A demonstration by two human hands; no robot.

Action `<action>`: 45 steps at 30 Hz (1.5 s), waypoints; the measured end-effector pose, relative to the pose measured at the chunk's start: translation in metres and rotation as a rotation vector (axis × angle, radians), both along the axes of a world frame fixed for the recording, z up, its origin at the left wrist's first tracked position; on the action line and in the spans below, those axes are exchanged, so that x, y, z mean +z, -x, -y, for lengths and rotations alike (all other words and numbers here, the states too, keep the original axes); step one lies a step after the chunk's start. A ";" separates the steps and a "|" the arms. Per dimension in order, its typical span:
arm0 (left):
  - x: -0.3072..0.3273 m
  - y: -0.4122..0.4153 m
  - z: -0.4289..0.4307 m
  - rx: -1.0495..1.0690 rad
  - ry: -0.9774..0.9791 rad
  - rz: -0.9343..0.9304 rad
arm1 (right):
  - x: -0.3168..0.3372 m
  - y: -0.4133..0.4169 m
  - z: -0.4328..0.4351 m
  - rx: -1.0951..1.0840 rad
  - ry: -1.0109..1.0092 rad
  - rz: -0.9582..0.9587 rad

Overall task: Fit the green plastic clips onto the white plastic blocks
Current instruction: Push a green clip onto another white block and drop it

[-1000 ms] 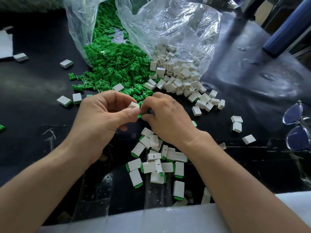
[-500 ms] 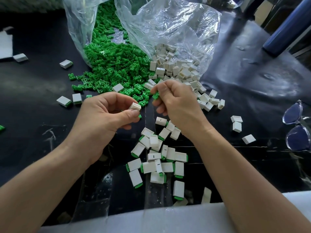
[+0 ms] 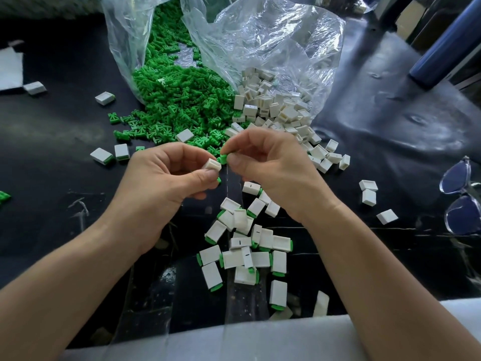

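My left hand (image 3: 166, 183) pinches a white plastic block (image 3: 212, 164) between thumb and fingers, its open end turned toward my right hand. My right hand (image 3: 270, 165) holds a green clip (image 3: 223, 158) at its fingertips, right beside the block's open end. A heap of loose green clips (image 3: 179, 100) spills from a clear bag at the back. White blocks (image 3: 276, 110) spill from a second clear bag to its right. Below my hands lies a pile of blocks with green clips fitted (image 3: 247, 251).
The work surface is a black sheet (image 3: 390, 131). Stray white blocks (image 3: 369, 191) lie to the right and more to the left (image 3: 109, 153). Clear-framed glasses (image 3: 460, 196) rest at the right edge. A blue cylinder (image 3: 447, 45) stands at the back right. White foam (image 3: 234, 342) lines the near edge.
My right hand dropped a finished block near the pile, reached up to the green heap, and has come back toward my left hand with a green clip. The left hand keeps holding its white block.
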State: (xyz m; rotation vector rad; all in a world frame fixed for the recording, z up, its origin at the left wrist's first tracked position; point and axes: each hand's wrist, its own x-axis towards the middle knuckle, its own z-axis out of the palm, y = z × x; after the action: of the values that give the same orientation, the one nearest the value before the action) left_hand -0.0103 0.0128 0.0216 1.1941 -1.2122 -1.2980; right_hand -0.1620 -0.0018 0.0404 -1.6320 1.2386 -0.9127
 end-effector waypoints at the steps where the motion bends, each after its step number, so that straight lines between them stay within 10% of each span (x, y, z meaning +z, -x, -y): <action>1: 0.000 0.000 0.000 -0.002 -0.001 0.001 | 0.001 0.001 -0.001 0.003 0.012 -0.003; 40: 0.004 0.001 -0.004 0.005 0.070 0.057 | 0.002 0.004 -0.002 0.061 -0.022 0.011; 45: 0.003 -0.001 -0.002 -0.009 0.048 0.022 | -0.003 -0.002 -0.004 0.047 0.056 -0.217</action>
State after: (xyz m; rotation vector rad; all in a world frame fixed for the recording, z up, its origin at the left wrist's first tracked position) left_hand -0.0092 0.0144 0.0246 1.1725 -1.2588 -1.2583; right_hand -0.1596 0.0020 0.0379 -1.8353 1.3240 -0.7616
